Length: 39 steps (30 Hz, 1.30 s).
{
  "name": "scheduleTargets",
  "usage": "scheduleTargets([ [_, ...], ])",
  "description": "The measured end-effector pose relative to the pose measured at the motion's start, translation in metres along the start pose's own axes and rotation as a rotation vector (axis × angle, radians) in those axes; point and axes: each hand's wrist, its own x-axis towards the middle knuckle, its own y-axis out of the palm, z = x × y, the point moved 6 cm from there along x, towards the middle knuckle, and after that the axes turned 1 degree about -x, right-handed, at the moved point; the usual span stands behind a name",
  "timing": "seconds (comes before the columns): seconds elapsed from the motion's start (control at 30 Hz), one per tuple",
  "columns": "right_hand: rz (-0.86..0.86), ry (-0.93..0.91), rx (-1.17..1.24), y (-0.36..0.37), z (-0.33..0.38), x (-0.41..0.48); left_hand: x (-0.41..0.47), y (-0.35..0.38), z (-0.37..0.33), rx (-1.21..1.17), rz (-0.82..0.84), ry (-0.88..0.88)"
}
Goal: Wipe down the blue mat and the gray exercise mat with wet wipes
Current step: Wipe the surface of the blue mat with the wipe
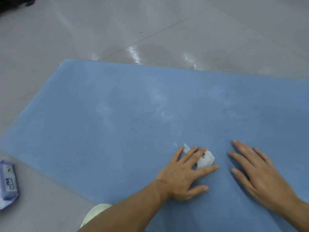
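Matt, foam-like blue mat (117,114) with damp shiny streaks, glossy smooth floor tiles (100,22), soft crumpled cloth-like wet wipe (206,159), shiny plastic film on wipe pack (8,181).

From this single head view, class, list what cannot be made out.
Gray exercise mat: nowhere in the head view.
Blue mat: its right and near ends are cut off by the frame edges.
Wet wipe: largely covered by fingers of the left hand.
Wipes pack: cut by the left edge, label blurred.
Dark object, top-left corner: cropped, unidentifiable.
Right hand: motion-blurred.
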Motion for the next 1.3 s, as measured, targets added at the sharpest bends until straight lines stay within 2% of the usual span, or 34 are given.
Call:
scheduleTargets([
  [0.1,0.025,0.116,-0.079,0.008,-0.001,0.006,-0.004,0.012,0.003,0.089,0.066,0.027],
  [0.17,0.026,0.150,-0.092,0.011,0.004,0.008,-0.003,0.012,0.017,0.112,0.069,-0.034],
  [0.23,0.020,0.175,-0.095,0.012,0.008,0.009,-0.005,0.003,0.043,0.094,0.036,-0.197],
  [0.47,0.014,0.262,-0.075,0.018,0.013,0.010,-0.049,-0.047,0.172,-0.024,-0.039,-0.935],
  [0.57,0.000,0.273,-0.089,0.017,0.018,0.015,-0.063,-0.054,0.196,-0.078,0.003,-1.091],
  [0.67,0.021,0.280,-0.119,0.019,0.023,0.023,-0.048,-0.050,0.186,-0.093,-0.009,-1.003],
  [0.87,0.035,0.315,-0.131,0.023,0.025,0.031,0.022,-0.026,0.081,-0.057,0.042,-0.402],
  [1.0,0.061,0.304,-0.130,0.021,0.019,0.029,0.035,-0.030,0.084,0.054,0.116,-0.304],
  [1.07,0.072,0.307,-0.123,0.021,0.017,0.028,0.029,-0.043,0.117,0.047,0.102,-0.442],
  [1.17,0.086,0.324,-0.116,0.022,0.019,0.028,0.002,-0.069,0.188,-0.087,-0.016,-0.886],
  [1.23,0.092,0.335,-0.109,0.022,0.020,0.029,-0.026,-0.080,0.228,-0.098,0.031,-1.100],
  [1.3,0.096,0.336,-0.105,0.021,0.021,0.030,-0.048,-0.087,0.253,-0.084,0.090,-1.186],
])
